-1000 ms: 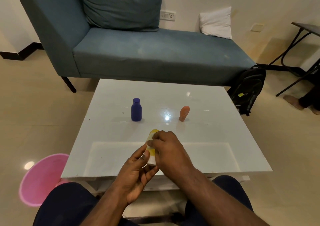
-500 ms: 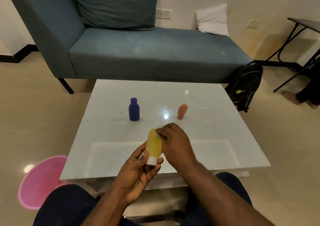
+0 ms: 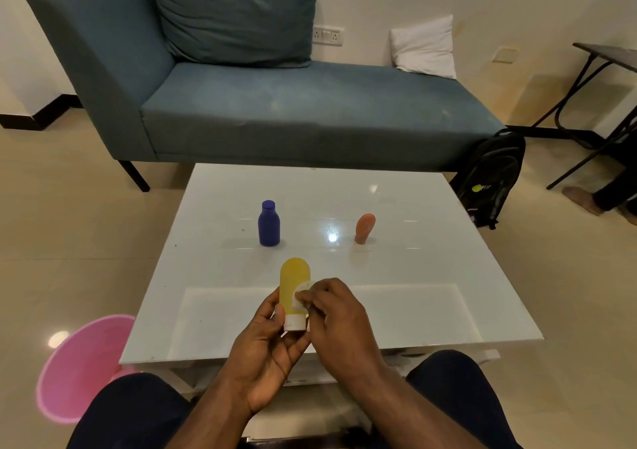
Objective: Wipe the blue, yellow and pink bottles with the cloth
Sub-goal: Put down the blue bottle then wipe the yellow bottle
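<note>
Right hand [image 3: 339, 314] has slid from the yellow bottle's [image 3: 294, 285] rounded top down toward the white cap end over the last second, so more yellow body now shows above the fingers. It pinches a small white cloth [image 3: 300, 295] flat against the bottle's right side. Left hand [image 3: 267, 348] grips the bottle at the cap end, cap toward the person, held above the near part of the white table [image 3: 431, 276]. Reads as a mid-wipe stroke on yellow. Blue bottle [image 3: 269, 224] stands far left, pink bottle [image 3: 364, 228] far right, well apart; can't tell whether either is wiped.
</note>
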The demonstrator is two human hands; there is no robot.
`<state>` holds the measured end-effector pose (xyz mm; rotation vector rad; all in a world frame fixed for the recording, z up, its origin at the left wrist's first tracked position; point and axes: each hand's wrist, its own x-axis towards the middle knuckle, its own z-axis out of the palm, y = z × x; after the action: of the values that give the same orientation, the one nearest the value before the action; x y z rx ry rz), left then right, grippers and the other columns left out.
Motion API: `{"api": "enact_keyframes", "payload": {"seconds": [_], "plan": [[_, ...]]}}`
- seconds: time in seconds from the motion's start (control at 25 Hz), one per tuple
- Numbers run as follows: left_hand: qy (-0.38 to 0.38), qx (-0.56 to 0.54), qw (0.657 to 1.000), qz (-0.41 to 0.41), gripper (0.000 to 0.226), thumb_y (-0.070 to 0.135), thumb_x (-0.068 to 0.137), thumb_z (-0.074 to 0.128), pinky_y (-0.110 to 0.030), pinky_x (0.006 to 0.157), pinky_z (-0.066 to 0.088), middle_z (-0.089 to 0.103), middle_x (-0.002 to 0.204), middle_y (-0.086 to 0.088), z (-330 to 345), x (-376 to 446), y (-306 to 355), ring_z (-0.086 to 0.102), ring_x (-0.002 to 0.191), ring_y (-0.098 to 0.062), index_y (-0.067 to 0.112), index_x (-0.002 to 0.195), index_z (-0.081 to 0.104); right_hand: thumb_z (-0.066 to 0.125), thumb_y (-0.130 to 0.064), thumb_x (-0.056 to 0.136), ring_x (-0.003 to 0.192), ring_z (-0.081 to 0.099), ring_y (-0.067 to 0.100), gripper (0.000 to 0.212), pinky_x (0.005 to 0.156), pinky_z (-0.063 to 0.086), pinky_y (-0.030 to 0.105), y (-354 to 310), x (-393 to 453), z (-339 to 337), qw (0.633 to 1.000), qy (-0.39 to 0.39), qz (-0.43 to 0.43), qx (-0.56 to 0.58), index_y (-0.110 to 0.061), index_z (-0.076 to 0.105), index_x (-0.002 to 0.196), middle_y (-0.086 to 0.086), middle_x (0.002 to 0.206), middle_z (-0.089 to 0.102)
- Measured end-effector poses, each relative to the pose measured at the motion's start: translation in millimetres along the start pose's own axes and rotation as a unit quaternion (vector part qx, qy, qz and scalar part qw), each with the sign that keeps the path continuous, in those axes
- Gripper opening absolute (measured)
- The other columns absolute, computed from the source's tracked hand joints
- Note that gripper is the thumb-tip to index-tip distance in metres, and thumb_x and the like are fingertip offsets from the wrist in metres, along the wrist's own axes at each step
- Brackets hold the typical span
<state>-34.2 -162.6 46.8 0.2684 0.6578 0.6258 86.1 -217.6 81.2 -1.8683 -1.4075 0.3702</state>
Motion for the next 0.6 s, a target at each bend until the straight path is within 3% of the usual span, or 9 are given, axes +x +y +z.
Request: {"api": "enact_keyframes", "payload": {"seconds": [0.16,0.36,0.52,0.6], "plan": [[-0.01,-0.001,1.0,-0.018,0.042,0.018,0.1,0.046,-0.052,0.086,0.06,0.063,0.136,-0.021,1,-1,-2,0.068,0.115,-0.04,0.013,0.141,0.055,0.057,-0.009,0.091,0.092,0.056,0.003,0.02,0.082,0.04,0.003,5,22,-6,0.997,0.059,0.046,0.029,-0.021,0.07,0.102,-0.007,0.101,0.058],[-0.002,0.027,1.0,0.002,0.043,0.012,0.106,0.037,-0.054,0.091,0.058,0.065,0.136,-0.015,-3,5,2,0.066,0.119,-0.038,0.029,0.139,0.058,0.057,-0.013,0.092,0.093,0.056,0.004,0.019,0.083,0.046,0.009,-5,1,1,0.999,0.016,0.018,0.026,-0.019,0.069,0.106,-0.007,0.103,0.055],[0.013,0.013,1.0,-0.003,0.044,0.007,0.103,0.036,-0.055,0.108,0.045,0.065,0.135,-0.018,-8,9,3,0.06,0.124,-0.038,0.021,0.136,0.062,0.058,-0.012,0.091,0.09,0.055,0.0,0.018,0.082,0.044,0.007,-6,8,4,0.999,0.01,0.012,0.032,-0.019,0.069,0.104,-0.011,0.1,0.055],[0.016,-0.009,1.0,-0.004,0.045,0.004,0.096,0.042,-0.047,0.093,0.053,0.066,0.132,-0.021,-7,9,4,0.064,0.107,-0.035,0.015,0.132,0.065,0.058,-0.011,0.09,0.089,0.054,-0.003,0.018,0.082,0.044,0.006,-6,16,6,0.999,0.021,0.012,0.044,-0.019,0.07,0.102,-0.013,0.098,0.055]]}}
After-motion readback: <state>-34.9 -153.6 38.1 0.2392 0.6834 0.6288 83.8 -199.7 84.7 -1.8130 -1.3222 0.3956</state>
